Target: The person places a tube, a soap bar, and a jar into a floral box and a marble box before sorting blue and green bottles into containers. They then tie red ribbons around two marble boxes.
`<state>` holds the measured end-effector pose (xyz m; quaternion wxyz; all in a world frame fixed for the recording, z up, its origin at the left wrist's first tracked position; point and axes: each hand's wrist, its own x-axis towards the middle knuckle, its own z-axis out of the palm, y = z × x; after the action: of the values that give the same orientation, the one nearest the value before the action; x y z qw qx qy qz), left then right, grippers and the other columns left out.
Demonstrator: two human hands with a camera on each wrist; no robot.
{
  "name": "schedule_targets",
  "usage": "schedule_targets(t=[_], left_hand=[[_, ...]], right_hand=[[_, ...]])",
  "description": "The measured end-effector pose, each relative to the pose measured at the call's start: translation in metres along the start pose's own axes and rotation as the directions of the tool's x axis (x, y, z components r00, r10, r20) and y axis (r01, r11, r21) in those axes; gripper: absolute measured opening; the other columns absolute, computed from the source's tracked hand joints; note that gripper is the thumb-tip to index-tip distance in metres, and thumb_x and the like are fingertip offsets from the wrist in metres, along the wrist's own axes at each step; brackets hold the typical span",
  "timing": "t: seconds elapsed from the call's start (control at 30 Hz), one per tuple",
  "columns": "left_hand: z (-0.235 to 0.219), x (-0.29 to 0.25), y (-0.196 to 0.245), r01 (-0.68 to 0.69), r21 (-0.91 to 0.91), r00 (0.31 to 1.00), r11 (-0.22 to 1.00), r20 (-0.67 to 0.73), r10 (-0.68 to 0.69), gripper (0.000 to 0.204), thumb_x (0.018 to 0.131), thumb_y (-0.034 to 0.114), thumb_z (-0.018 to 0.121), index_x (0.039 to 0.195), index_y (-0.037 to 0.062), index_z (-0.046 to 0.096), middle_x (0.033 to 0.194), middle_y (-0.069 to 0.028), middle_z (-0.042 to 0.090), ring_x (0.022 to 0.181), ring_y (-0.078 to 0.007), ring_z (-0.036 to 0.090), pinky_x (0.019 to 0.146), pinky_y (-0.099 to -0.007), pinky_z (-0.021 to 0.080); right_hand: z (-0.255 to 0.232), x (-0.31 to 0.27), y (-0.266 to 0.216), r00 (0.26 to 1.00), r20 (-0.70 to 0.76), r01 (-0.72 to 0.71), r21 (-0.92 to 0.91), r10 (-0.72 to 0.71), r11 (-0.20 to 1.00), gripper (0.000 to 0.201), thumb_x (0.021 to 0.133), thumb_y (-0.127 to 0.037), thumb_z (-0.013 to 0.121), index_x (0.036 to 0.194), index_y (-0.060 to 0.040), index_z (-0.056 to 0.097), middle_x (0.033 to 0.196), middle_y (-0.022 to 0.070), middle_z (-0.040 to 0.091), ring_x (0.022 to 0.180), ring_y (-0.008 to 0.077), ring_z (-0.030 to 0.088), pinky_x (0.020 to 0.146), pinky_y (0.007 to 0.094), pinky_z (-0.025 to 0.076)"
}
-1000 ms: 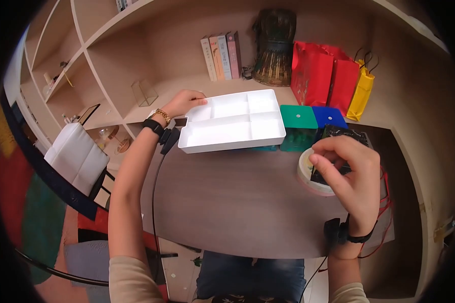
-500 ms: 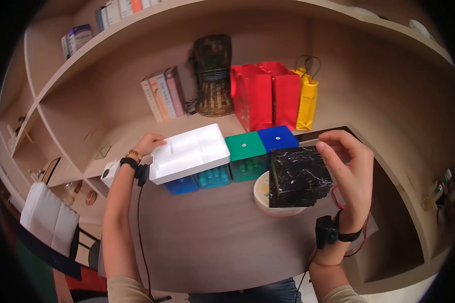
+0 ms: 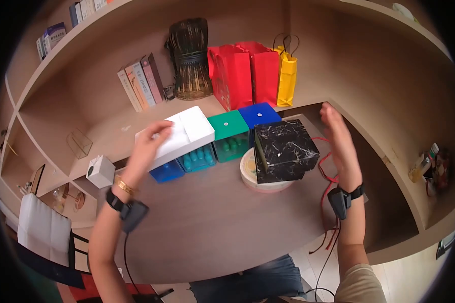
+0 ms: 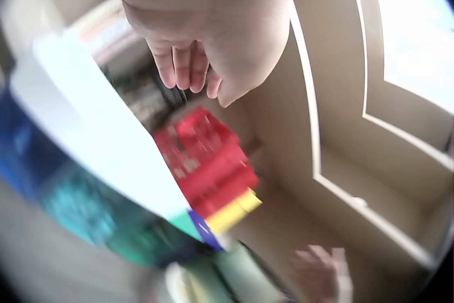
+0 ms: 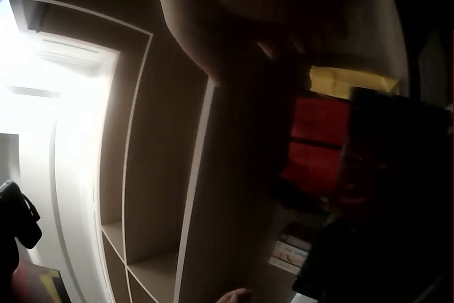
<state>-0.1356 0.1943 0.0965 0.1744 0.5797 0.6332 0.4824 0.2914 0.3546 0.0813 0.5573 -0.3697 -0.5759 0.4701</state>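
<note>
Now black marble box [image 3: 284, 149] sits left of right hand's fingers [image 3: 332, 126].

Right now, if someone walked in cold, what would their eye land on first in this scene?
Probably the black marbled box, sitting tilted on a round pale dish at the middle of the table, with the right hand open just beside it. Next, the red gift bags on the shelf behind, and the white tray lying on the row of coloured boxes, where the left hand rests on it.
</note>
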Motion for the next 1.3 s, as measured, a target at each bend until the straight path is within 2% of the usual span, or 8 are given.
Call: schedule_targets(t=[0.13, 0.2, 0.43, 0.73, 1.03, 1.13, 1.27, 1.3], left_hand=[[0.130, -0.045, 0.016, 0.365, -0.532, 0.925, 0.764, 0.299, -0.234, 0.063, 0.106, 0.047, 0.051, 0.149, 0.0018, 0.044, 0.153, -0.0093, 0.044, 0.143, -0.0238, 0.041, 0.119, -0.0397, 0.034], [0.177, -0.040, 0.026, 0.543, -0.587, 0.839, 0.601, 0.356, -0.411, 0.071, 0.107, 0.053, 0.045, 0.155, 0.0026, 0.035, 0.162, -0.0113, 0.032, 0.148, -0.0298, 0.032, 0.124, -0.0425, 0.025], [0.237, -0.034, 0.044, 0.440, -0.737, 0.898, 0.513, 0.365, -0.246, 0.072, 0.106, 0.060, 0.039, 0.157, 0.0079, 0.037, 0.161, -0.0020, 0.040, 0.147, -0.0162, 0.035, 0.121, -0.0349, 0.024], [0.164, -0.121, 0.037, 0.270, -0.856, 0.921, 0.440, 0.096, -0.378, 0.059, 0.108, 0.054, 0.037, 0.148, 0.0113, 0.048, 0.148, -0.0016, 0.053, 0.138, -0.0171, 0.044, 0.118, -0.0385, 0.027], [0.093, -0.191, -0.009, 0.224, -0.855, 0.819, 0.467, -0.095, -0.566, 0.052, 0.106, 0.049, 0.044, 0.141, 0.0104, 0.054, 0.140, -0.0021, 0.060, 0.132, -0.0184, 0.051, 0.115, -0.0376, 0.032], [0.078, -0.194, -0.042, 0.213, -0.859, 0.820, 0.466, -0.102, -0.563, 0.052, 0.105, 0.048, 0.043, 0.140, 0.0106, 0.055, 0.140, -0.0034, 0.061, 0.130, -0.0200, 0.053, 0.113, -0.0392, 0.035], [0.066, -0.199, -0.060, 0.186, -0.863, 0.854, 0.470, -0.095, -0.511, 0.052, 0.105, 0.047, 0.042, 0.140, 0.0096, 0.055, 0.140, -0.0051, 0.061, 0.129, -0.0216, 0.055, 0.112, -0.0406, 0.037], [0.064, -0.202, -0.059, 0.156, -0.865, 0.885, 0.476, -0.092, -0.457, 0.052, 0.106, 0.045, 0.042, 0.141, 0.0094, 0.054, 0.141, -0.0052, 0.060, 0.131, -0.0216, 0.053, 0.113, -0.0402, 0.036]], right_hand=[[-0.002, -0.007, 0.072, 0.920, 0.106, -0.393, 0.287, 0.378, 0.874, 0.060, 0.100, -0.058, 0.056, 0.135, -0.0094, 0.062, 0.139, 0.0066, 0.060, 0.129, 0.0207, 0.054, 0.109, 0.0390, 0.040], [0.003, -0.012, 0.086, 0.891, 0.280, -0.449, 0.432, 0.357, 0.782, 0.053, 0.102, -0.054, 0.054, 0.130, -0.0098, 0.065, 0.131, 0.0062, 0.066, 0.121, 0.0207, 0.060, 0.106, 0.0394, 0.043], [0.021, -0.031, 0.072, 0.852, 0.366, -0.521, 0.522, 0.375, 0.675, 0.048, 0.103, -0.049, 0.054, 0.130, -0.0108, 0.065, 0.127, 0.0048, 0.070, 0.116, 0.0201, 0.064, 0.105, 0.0375, 0.047], [0.095, -0.110, 0.052, 0.858, 0.412, -0.481, 0.436, 0.306, 0.761, 0.046, 0.102, -0.044, 0.057, 0.136, -0.0123, 0.057, 0.125, 0.0026, 0.067, 0.117, 0.0153, 0.063, 0.103, 0.0345, 0.047], [0.208, -0.152, 0.119, 0.566, 0.727, -0.727, 0.218, 0.388, 0.651, 0.059, 0.104, -0.047, 0.049, 0.152, -0.0136, 0.043, 0.141, 0.0017, 0.059, 0.126, 0.0144, 0.058, 0.109, 0.0329, 0.042], [0.232, -0.154, 0.140, 0.522, 0.826, -0.672, 0.245, 0.211, 0.699, 0.096, 0.101, -0.058, 0.048, 0.163, -0.0018, 0.002, 0.171, 0.0126, 0.012, 0.157, 0.0222, 0.013, 0.125, 0.0348, 0.015], [0.239, -0.146, 0.140, 0.553, 0.803, -0.497, 0.102, 0.224, 0.861, 0.095, 0.102, -0.062, 0.043, 0.163, -0.0001, 0.004, 0.171, 0.0148, 0.009, 0.157, 0.0247, 0.009, 0.126, 0.0363, 0.014], [0.231, -0.145, 0.130, 0.613, 0.776, -0.401, 0.144, 0.149, 0.905, 0.084, 0.103, -0.059, 0.045, 0.161, -0.0025, 0.023, 0.168, 0.0196, 0.019, 0.156, 0.0292, 0.018, 0.125, 0.0393, 0.019]])
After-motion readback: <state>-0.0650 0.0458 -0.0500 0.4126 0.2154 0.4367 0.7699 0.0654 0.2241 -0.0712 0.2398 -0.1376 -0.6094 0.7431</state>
